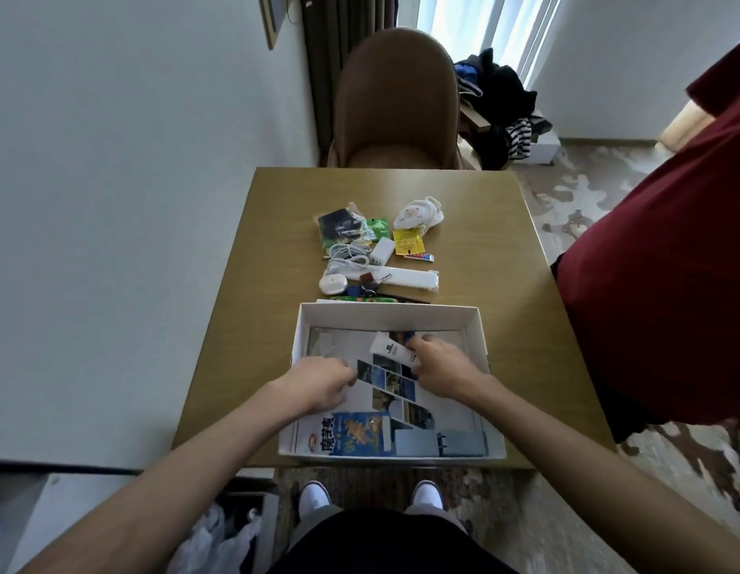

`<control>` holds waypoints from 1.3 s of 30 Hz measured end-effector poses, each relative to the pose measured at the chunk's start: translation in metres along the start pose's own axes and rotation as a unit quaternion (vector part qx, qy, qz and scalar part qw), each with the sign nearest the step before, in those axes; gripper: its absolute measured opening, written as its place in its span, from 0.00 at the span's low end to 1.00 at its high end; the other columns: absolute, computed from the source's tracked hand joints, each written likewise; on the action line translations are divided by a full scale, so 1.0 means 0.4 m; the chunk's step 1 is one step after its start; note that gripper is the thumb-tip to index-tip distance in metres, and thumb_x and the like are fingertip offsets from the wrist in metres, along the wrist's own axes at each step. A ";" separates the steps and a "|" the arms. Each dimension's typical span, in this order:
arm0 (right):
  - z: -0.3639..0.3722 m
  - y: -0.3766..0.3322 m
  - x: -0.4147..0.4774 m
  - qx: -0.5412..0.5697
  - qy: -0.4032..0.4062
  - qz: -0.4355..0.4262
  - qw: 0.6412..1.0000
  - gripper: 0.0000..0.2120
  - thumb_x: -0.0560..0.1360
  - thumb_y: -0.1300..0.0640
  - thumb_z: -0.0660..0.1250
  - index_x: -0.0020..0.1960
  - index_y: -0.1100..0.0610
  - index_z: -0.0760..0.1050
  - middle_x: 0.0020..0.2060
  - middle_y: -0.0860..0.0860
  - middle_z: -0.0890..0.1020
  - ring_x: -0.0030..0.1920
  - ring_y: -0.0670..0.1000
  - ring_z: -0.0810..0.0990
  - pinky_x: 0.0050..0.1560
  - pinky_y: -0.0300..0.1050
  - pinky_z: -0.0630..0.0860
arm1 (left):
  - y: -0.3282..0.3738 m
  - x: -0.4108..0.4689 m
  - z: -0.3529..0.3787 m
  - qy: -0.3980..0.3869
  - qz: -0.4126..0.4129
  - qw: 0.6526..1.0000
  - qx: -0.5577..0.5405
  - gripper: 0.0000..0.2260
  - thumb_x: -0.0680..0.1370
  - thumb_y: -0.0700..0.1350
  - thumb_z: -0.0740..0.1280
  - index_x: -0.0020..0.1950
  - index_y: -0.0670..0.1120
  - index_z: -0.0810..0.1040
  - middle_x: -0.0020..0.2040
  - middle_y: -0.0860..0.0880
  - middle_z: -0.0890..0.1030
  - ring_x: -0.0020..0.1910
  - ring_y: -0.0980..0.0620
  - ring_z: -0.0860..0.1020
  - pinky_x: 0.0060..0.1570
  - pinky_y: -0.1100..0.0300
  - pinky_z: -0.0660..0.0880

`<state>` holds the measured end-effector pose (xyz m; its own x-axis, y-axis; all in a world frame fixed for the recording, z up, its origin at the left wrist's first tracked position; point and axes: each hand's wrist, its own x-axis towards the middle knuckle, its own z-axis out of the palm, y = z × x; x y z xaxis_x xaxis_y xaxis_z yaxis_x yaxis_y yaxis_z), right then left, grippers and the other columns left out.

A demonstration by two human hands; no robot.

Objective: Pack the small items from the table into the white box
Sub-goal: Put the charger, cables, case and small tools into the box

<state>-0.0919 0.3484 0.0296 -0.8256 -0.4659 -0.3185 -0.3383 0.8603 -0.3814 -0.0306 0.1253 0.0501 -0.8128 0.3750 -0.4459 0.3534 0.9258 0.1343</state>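
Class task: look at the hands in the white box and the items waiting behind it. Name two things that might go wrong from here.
1. The right hand holds the white tube over loose leaflets; it may slide about.
2. The coiled white cable lies tangled among the other items; lifting it could drag neighbours off the table.

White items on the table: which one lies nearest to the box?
The oval white earbud case, left of the long white packet; it lies closest to the white box.
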 end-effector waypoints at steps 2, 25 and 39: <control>0.006 -0.021 0.028 -0.002 0.010 -0.025 1.000 0.17 0.74 0.59 0.68 0.62 0.53 0.72 0.53 0.52 0.77 0.49 0.51 0.78 0.47 0.46 0.79 | -0.020 -0.012 -0.023 0.107 -0.002 0.994 0.026 0.11 0.79 0.48 0.60 0.59 0.49 0.75 0.54 0.49 0.79 0.52 0.49 0.77 0.50 0.55 0.73; -0.137 -0.036 0.156 0.187 0.166 -0.192 0.949 0.08 0.77 0.59 0.67 0.55 0.56 0.80 0.51 0.50 0.82 0.47 0.47 0.80 0.48 0.45 0.80 | -0.172 0.097 -0.101 0.314 -0.240 0.865 -0.309 0.07 0.78 0.40 0.64 0.54 0.45 0.80 0.57 0.46 0.77 0.49 0.54 0.74 0.44 0.63 0.72; -0.069 -0.103 0.484 -0.131 -0.218 -0.122 0.959 0.23 0.70 0.46 0.73 0.60 0.55 0.75 0.53 0.53 0.79 0.51 0.54 0.76 0.51 0.51 0.76 | -0.392 0.338 -0.036 0.104 -0.201 0.906 -0.358 0.16 0.76 0.46 0.69 0.62 0.46 0.73 0.60 0.46 0.75 0.54 0.52 0.73 0.54 0.60 0.71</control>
<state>-0.2504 0.2285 0.0076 -0.4586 -0.6536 -0.6020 -0.6474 0.7098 -0.2775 -0.2023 0.0316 -0.0185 -0.9052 -0.0684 -0.4195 -0.3217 0.7554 0.5708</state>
